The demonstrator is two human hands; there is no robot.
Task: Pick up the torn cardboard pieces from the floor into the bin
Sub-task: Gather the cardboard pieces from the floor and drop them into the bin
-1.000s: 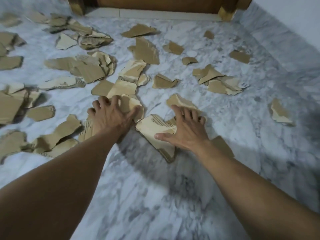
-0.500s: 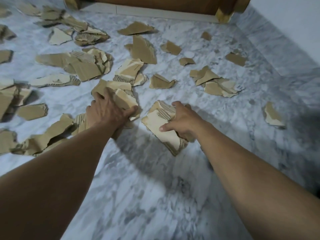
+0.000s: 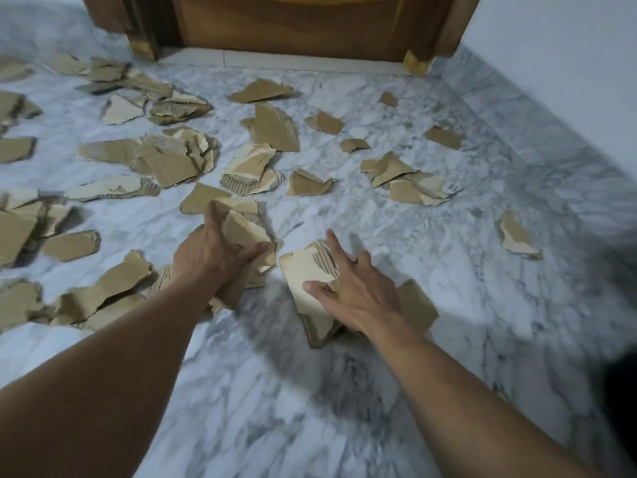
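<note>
Torn brown cardboard pieces lie scattered over the marble floor (image 3: 310, 391). My left hand (image 3: 210, 257) is closed around a small bunch of cardboard pieces (image 3: 246, 232), lifting their edges off the floor. My right hand (image 3: 355, 291) lies with fingers spread on top of a pale stack of cardboard pieces (image 3: 306, 277), thumb pressed on its upper face. More pieces stick out under its wrist. No bin is in view.
Several loose pieces lie to the left (image 3: 103, 294) and ahead (image 3: 275, 129), a cluster to the right (image 3: 410, 184) and a single piece far right (image 3: 517, 236). A wooden door (image 3: 303, 25) stands at the back. A white wall (image 3: 568, 63) runs along the right.
My left hand has closed tighter and raised its pieces. My right hand, gripping the stack half a second ago, now lies flatter with its fingers spread. The view has tilted up toward the door.
</note>
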